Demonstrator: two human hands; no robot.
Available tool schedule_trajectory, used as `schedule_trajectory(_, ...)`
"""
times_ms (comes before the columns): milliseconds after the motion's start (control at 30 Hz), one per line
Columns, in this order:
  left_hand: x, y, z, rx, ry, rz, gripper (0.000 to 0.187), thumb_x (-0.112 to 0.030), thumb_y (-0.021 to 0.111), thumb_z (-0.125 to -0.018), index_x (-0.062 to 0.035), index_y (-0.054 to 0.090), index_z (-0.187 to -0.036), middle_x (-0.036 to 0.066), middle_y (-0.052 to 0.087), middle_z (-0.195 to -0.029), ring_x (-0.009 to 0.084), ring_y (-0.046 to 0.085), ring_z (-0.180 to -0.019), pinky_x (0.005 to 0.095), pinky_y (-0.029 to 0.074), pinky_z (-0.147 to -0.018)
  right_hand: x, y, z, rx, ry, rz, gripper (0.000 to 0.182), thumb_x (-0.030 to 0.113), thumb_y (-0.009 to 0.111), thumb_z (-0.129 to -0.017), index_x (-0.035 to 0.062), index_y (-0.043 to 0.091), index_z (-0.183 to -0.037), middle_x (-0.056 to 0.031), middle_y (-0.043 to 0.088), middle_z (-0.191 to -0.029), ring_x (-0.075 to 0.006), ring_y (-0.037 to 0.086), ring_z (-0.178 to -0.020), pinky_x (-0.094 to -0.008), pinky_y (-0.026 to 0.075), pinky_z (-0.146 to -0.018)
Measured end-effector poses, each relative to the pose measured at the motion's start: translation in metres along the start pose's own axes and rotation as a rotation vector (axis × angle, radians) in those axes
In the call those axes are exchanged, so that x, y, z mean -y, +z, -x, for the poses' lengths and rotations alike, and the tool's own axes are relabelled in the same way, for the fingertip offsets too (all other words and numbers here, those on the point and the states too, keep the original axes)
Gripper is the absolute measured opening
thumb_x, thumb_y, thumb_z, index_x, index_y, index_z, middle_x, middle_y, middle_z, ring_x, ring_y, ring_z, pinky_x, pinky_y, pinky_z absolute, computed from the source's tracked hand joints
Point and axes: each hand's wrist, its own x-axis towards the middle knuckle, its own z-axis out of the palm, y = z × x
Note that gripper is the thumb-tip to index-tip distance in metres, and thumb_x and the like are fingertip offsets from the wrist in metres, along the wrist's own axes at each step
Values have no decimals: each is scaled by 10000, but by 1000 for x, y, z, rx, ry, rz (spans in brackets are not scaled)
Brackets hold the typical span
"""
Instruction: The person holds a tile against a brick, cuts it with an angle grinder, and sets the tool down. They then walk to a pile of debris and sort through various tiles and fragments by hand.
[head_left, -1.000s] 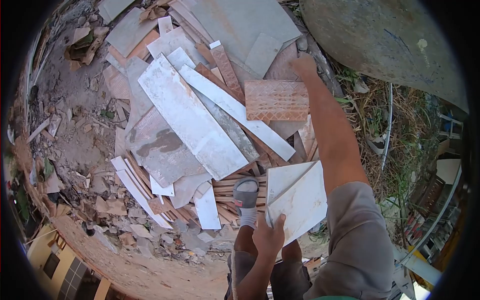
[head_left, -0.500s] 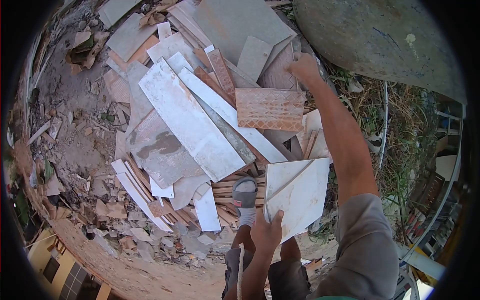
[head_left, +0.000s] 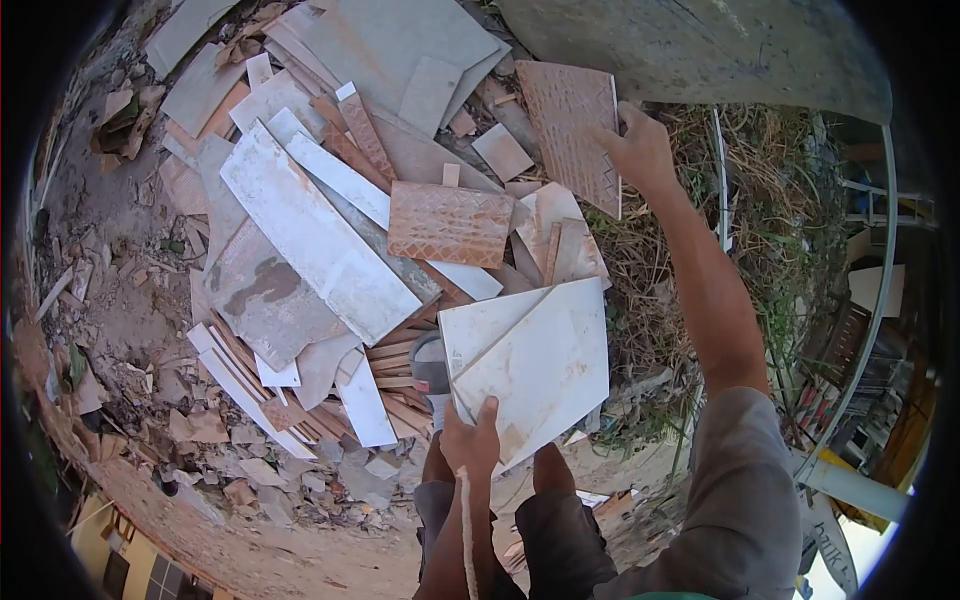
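My left hand [head_left: 472, 440] is closed on the lower left edge of some white tile pieces [head_left: 545, 370], thumb on top. At least two pieces overlap there, close above my legs. My right hand [head_left: 640, 150], arm stretched out, grips the right edge of a broken tile [head_left: 570, 125] whose brown ridged back faces me. That tile is tilted up at the far right of the pile. Between the hands lies another brown-backed tile [head_left: 450, 222]. A long white tile strip [head_left: 320, 230] rests slantwise on the pile to the left.
Large grey tile pieces [head_left: 380, 50] lie at the back of the heap. A big grey curved surface [head_left: 720, 45] borders the far right. Dry grass [head_left: 740, 250] grows right of the pile. My sandalled foot [head_left: 430, 362] stands among stacked narrow strips [head_left: 390, 362]. Rubble [head_left: 200, 425] covers the ground left.
My right hand has lifted the brown-backed tile from the pile and swung it rightward. The white pieces in my left hand have risen closer, and the view has shifted right.
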Motion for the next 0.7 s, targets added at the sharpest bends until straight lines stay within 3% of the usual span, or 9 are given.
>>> schedule_trajectory(67,9,5,4,-19,-28,7,546,-390,722,-822,42,582,-1125,253,679,-962,416,664,-919,444,503,-801,7,0,24,-43,-56,32,252,251,665,-769,14,617,-841,-225,637,-803,-406,628,-748,-473,493,-695)
schedule_trajectory(133,24,12,8,-15,-29,87,556,-401,716,-831,53,578,-1121,251,678,-962,400,665,-920,435,499,-809,13,9,47,-127,-218,108,223,245,627,-812,28,585,-844,-181,608,-793,-395,620,-717,-471,501,-644)
schedule_trajectory(267,41,19,23,-19,-41,204,570,-368,721,-844,82,558,-1153,236,666,-1018,323,656,-947,401,495,-820,33,15,77,-103,-265,166,166,213,604,-821,58,588,-876,-136,601,-821,-350,638,-685,-436,525,-598)
schedule_trajectory(333,45,24,29,-22,-51,259,561,-338,722,-852,93,549,-1166,229,658,-1048,293,647,-956,389,495,-825,34,38,90,-10,-404,315,130,170,594,-811,83,597,-908,-109,613,-877,-300,663,-720,-396,543,-584)
schedule_trajectory(400,51,27,33,43,-89,424,466,-180,680,-893,86,520,-1240,155,609,-1177,189,577,-1047,326,443,-920,31,71,100,92,-469,355,131,124,575,-810,86,605,-931,-113,617,-899,-284,674,-788,-379,554,-604)
schedule_trajectory(467,47,32,37,45,-80,494,470,-169,679,-894,84,512,-1253,150,606,-1185,189,575,-1052,325,442,-923,38,99,113,198,-560,381,223,143,627,-771,90,578,-982,-103,602,-921,-280,661,-780,-355,550,-636)
schedule_trajectory(700,67,35,45,15,-118,507,531,-130,682,-889,64,461,-1331,155,565,-1284,210,563,-1118,323,426,-964,45,180,146,361,-368,314,262,128,630,-757,87,577,-1010,-118,604,-942,-310,656,-907,-375,558,-681)
